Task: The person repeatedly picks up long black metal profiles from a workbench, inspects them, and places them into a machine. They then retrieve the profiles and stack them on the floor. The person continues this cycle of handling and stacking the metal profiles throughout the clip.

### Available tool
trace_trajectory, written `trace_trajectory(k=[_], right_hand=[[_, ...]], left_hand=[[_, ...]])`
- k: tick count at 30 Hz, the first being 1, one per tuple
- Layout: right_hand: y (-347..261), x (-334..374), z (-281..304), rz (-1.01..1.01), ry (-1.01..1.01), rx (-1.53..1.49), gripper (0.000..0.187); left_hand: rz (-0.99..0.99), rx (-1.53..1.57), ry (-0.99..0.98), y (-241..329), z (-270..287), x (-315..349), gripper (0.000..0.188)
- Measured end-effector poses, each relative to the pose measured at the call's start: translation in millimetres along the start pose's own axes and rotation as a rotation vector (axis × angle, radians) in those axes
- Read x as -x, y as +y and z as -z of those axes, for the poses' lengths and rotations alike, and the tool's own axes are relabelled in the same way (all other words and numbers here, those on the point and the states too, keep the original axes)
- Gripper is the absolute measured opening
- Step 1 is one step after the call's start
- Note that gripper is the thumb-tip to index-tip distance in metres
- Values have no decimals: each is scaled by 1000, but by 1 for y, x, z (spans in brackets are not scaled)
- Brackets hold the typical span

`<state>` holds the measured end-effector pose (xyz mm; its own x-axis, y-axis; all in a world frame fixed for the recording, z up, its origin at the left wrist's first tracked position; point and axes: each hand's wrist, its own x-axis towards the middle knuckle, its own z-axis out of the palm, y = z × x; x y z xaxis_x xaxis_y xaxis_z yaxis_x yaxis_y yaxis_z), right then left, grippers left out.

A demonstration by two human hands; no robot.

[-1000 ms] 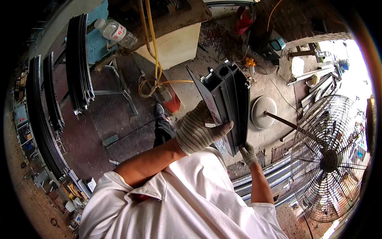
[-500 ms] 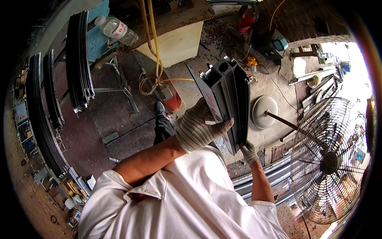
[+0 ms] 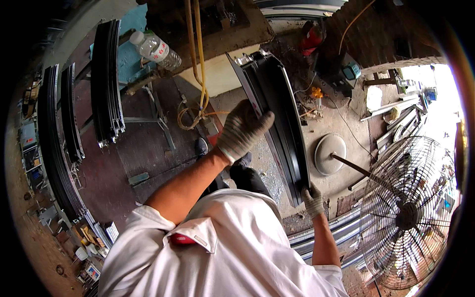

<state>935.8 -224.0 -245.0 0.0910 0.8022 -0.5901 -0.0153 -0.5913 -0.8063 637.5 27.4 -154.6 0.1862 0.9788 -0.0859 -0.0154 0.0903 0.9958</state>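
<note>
A long black metal profile (image 3: 274,109), hollow and ribbed, is held slantwise in front of my body. My left hand (image 3: 243,131), in a striped knit glove, grips its left side around the middle, with the thumb lying over the top and the fingers hidden beneath. At its near right end, my right hand (image 3: 313,201), gloved too, is closed on the edge. The far end reaches over a pale cabinet-like block (image 3: 217,76). A strip with red print runs along the profile's left face, mostly covered by my left hand.
Stacks of black profiles (image 3: 106,84) rest on supports at left. A plastic bottle (image 3: 157,49) stands near yellow hoses (image 3: 200,59) on the far bench. A large caged fan (image 3: 408,215) with a round base (image 3: 331,154) is at right. Scrap lengths (image 3: 401,106) lie beyond it.
The profile has swung farther from my body, and its open far end now faces me less. My left hand has moved forward with it; my right hand stays at the near end, slightly lower.
</note>
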Motion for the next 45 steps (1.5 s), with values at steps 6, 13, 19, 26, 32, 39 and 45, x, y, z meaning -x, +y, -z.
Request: trace_trajectory(k=[6,13,19,26,32,39,45], right_hand=[[-74,0,-27,51,49,107,40],[-127,-6,-55,305,49,252,46],[-144,-7,-73,370,39,271,50],[-146,-7,-82,528,73,431,50],[-163,-10,-91,519,156,529,47],[-173,-16,-99,573,177,540,45],[-171,-18,-99,571,192,555,42]], left_hand=[[149,-124,144,0,22,-60,48],[166,38,337,-9,32,-106,53],[215,25,338,-11,42,-125,60],[205,-172,338,-18,43,-142,64],[295,-187,418,-8,40,-160,66],[381,-371,367,-3,48,-169,73],[376,-352,378,-10,49,-172,82]])
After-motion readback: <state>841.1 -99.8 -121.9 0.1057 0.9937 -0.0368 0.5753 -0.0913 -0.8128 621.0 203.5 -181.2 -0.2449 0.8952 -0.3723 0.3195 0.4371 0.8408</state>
